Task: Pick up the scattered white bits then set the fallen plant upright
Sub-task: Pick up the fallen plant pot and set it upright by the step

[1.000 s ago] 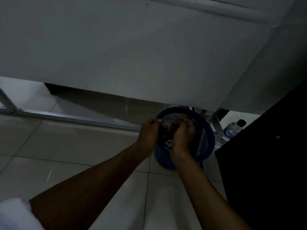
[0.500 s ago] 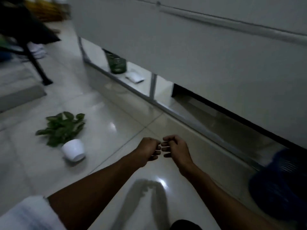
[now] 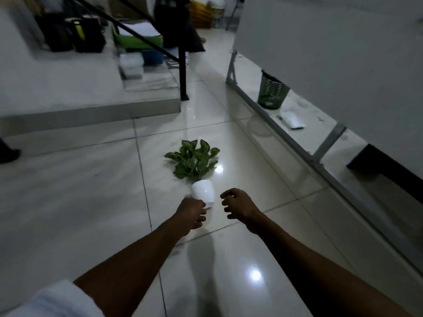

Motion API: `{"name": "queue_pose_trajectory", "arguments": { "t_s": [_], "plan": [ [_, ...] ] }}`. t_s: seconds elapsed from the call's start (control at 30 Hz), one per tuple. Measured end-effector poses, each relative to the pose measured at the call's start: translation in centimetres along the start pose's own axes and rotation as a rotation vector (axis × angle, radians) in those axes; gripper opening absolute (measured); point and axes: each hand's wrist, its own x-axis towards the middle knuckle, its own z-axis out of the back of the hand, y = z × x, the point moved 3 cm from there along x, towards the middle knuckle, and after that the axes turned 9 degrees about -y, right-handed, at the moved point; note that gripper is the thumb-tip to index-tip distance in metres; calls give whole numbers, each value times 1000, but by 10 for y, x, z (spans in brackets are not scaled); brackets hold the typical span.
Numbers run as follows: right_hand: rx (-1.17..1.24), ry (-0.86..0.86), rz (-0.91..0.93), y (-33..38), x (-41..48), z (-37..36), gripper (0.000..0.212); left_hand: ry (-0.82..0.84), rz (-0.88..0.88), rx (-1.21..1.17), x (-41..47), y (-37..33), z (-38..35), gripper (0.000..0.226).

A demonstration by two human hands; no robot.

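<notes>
Nearby, a green bin [image 3: 272, 93] stands beyond the fallen plant [image 3: 196, 170].

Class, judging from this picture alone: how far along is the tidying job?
Done: no white bits show on the floor tiles. In hand: both empty hands reach for the fallen plant; the left hand is at its white pot, the right hand is open beside it. Left: standing it upright.

No legible text, labels, brands or numbers anywhere in view.
</notes>
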Motion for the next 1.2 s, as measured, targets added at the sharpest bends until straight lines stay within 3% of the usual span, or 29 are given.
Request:
{"name": "queue_pose_trajectory", "arguments": {
  "t_s": [0.07,0.23,0.43,0.53,0.8,0.93,1.07,1.2],
  "plan": [
    [-47,3,19,7,32,-23,31,-31,11,-34,36,-3,11,30],
    [-126,-16,-57,0,103,-61,28,-57,37,-30,107,-5,8,38],
    [-37,14,-204,-21,154,-105,77,-55,23,35,171,4,5,69],
    [-27,13,-234,-29,160,-112,71,15,64,-33,184,11,-1,67],
    [165,152,-165,-29,147,-94,43,85,-53,-77,180,1,14,71],
    [150,234,-43,2,131,-87,45,143,-145,23,157,-30,45,87],
    [206,271,56,42,113,-93,52,180,-272,189,130,-69,79,55],
    [244,302,174,93,90,-100,55,141,-354,259,94,-111,118,62]
  ]
}}
